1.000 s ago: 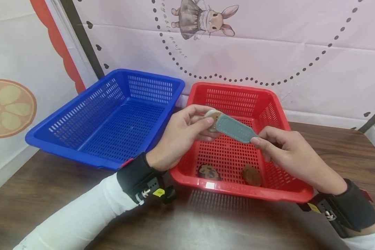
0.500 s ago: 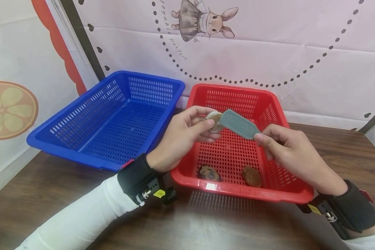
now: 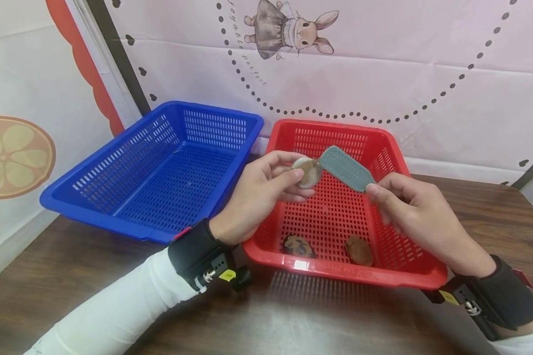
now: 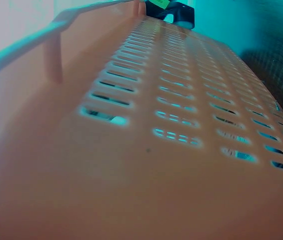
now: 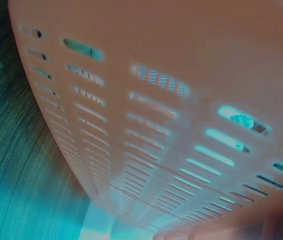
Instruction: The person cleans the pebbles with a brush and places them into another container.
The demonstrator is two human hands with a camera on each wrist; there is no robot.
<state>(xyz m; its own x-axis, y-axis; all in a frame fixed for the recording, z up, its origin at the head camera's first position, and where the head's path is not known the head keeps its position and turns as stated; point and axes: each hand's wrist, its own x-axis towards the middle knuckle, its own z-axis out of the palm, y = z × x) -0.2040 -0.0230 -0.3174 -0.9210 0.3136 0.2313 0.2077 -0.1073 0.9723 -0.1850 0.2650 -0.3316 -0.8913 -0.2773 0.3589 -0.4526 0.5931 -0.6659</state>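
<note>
Above the red basket (image 3: 337, 274), my left hand (image 3: 266, 183) holds a round tan-and-whitish disc (image 3: 309, 175) between thumb and fingers. My right hand (image 3: 419, 212) pinches the narrow lower end of a flat grey-green tag-like strip (image 3: 345, 168). The strip's upper end lies close beside the disc; whether a small link joins them is hard to tell. On the basket floor lie a dark piece with tan patches (image 3: 298, 245) and a plain brown rounded piece (image 3: 359, 250). Neither wrist view shows the hands.
A blue basket (image 3: 102, 224) stands left of the red one on the wooden table (image 3: 293, 320). Printed cloth (image 3: 382, 79) hangs behind both. Slotted basket walls fill the left wrist view (image 4: 131, 180) and right wrist view (image 5: 206, 60).
The strip has moved up and right with my right hand, away from the disc, so more of the disc's face shows. My left hand has barely moved.
</note>
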